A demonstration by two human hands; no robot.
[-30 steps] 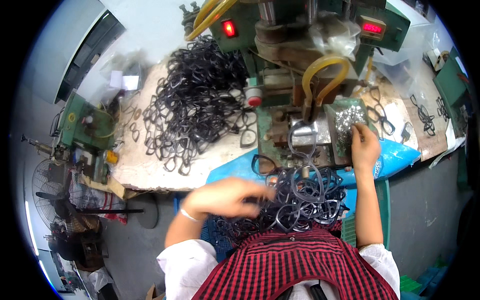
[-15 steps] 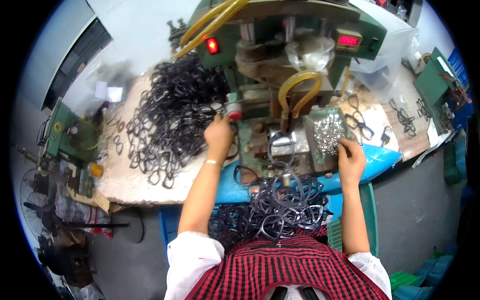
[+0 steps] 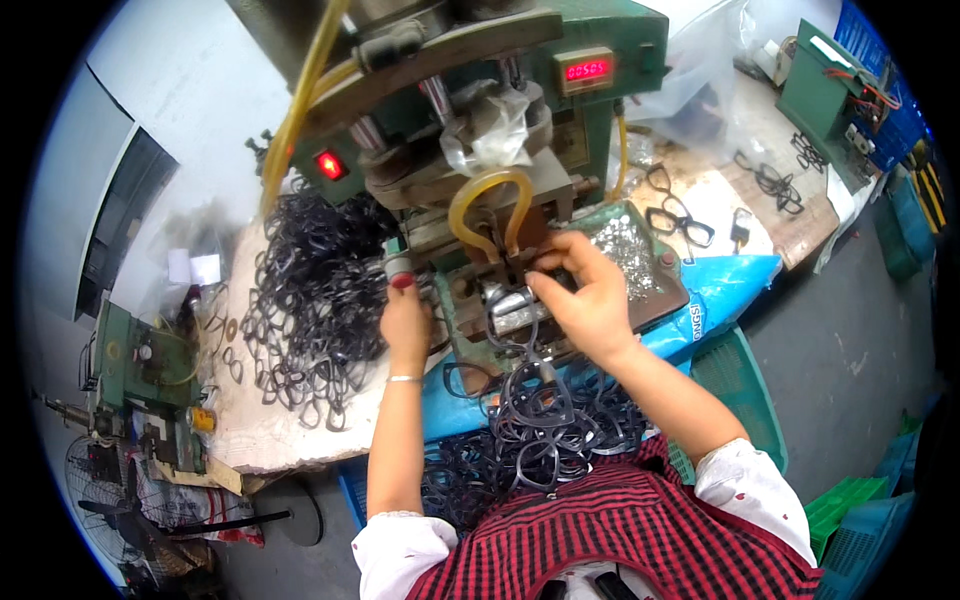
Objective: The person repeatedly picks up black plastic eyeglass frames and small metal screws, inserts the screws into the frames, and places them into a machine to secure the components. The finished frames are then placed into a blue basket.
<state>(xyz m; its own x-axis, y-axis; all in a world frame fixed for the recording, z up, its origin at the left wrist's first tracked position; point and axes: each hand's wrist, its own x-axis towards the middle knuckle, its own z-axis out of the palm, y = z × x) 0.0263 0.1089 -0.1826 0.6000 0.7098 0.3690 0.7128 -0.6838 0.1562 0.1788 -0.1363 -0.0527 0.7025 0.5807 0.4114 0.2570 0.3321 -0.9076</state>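
Observation:
My left hand (image 3: 406, 330) is up against a push-button (image 3: 401, 280) with a red cap on the left of a green press (image 3: 620, 50), its fingers curled and partly hidden. Thumb and forefinger of my right hand (image 3: 590, 300) are pinched at the press's work point, below a looped yellow tube (image 3: 490, 190); what they hold is too small to make out. Beside them a dark eyeglass frame (image 3: 515, 325) lies over a shiny metal block. Small silvery metal parts (image 3: 620, 250) fill a tray to the right of that hand.
A big heap of black eyeglass frames (image 3: 310, 290) covers the table's left side. More frames (image 3: 540, 410) pile up in front of me, by blue plastic sheeting (image 3: 735, 285). Several frames (image 3: 680, 220) lie at the right. Green crates (image 3: 740, 390) and a fan (image 3: 130, 500) stand lower down.
My right hand has gone from the tray of metal parts leftward to the press's work point. My left hand stays by the red button. The view has shifted and tilted.

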